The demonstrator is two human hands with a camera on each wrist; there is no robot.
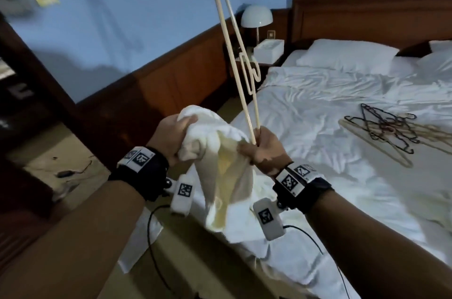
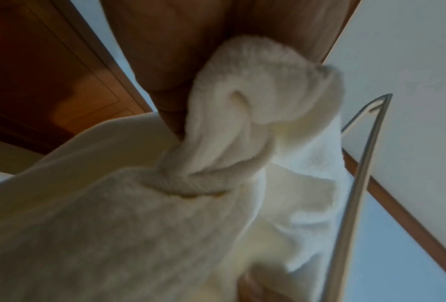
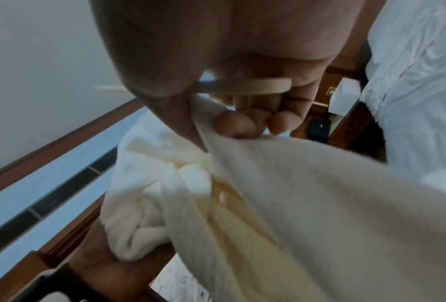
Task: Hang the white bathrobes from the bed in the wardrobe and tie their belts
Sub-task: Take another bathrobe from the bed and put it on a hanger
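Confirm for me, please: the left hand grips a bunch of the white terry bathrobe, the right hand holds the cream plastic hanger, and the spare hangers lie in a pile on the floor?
Nearly. The left hand does grip the white terry bathrobe, and the right hand holds the cream plastic hanger. But the pile of spare hangers lies on the white-sheeted bed, not the floor, as the head view shows.

At your two o'clock, a tangle of spare hangers [image 1: 381, 131], black wire over pale wood. At one o'clock, two white pillows [image 1: 347, 55] against the dark wooden headboard [image 1: 367, 18]. At twelve, a white dome lamp [image 1: 256, 17] beside a white box [image 1: 268, 51]. At nine, a black cable [image 1: 73, 171] on the floor.
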